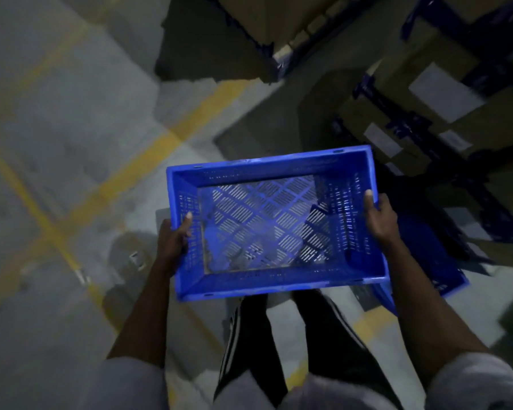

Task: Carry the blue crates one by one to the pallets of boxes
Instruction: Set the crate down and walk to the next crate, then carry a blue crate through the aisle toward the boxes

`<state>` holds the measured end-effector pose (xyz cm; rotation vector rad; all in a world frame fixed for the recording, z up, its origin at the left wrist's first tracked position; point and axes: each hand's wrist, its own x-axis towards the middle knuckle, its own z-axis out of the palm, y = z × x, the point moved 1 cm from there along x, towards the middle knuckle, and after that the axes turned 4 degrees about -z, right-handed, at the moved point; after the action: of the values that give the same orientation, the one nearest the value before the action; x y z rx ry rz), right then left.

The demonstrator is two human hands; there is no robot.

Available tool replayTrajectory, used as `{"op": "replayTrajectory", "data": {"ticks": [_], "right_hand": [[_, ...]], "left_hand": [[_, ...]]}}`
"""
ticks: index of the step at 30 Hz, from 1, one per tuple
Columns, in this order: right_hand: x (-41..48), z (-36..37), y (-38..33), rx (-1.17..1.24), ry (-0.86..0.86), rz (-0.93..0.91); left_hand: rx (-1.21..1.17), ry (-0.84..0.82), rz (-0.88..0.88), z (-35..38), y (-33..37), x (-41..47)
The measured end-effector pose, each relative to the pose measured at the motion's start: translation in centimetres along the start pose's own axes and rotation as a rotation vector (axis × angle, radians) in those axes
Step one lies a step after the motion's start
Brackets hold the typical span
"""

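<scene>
The crate (267, 162) is off the floor (57, 113), held level in front of the person at about waist height, open side up. It is blue, with slotted walls and a slotted base through which the grey floor shows, and nothing lies in it.

The hands are well apart, one on each short end of the crate, both clamped on it. The left hand (174, 236) grips the left end wall, its thumb hooked over the rim onto the inner face and the other fingers hidden outside. The right hand (379, 217) grips the right end wall the same way, thumb on top of the rim, fingers wrapped out of sight below.

Just right of the held crate, under the right forearm, a second crate (427, 247) of the same blue sits on the floor, mostly covered by the arm and the first crate. Beyond it, along the right edge and the far right corner of the view, stacked cardboard boxes (427, 93) with white labels rest on dark blue pallets (403, 119). The far rim of the held crate is near the closest stack but apart from it.

Yellow lines (172, 137) cross the floor to the left. Below the crate are dark trousers (249, 335) with white side stripes. The picture is dim and blurred.
</scene>
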<state>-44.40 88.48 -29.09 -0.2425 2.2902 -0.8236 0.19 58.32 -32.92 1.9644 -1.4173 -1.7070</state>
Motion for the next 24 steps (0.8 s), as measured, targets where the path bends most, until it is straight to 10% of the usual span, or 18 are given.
{"op": "replayTrajectory", "data": {"ticks": [24], "right_hand": [[-37.3,-6.2,4.9,0.154,0.753,0.368]], "left_hand": [[0.385,-0.345,0.346,2.0,12.8,-9.5]]}}
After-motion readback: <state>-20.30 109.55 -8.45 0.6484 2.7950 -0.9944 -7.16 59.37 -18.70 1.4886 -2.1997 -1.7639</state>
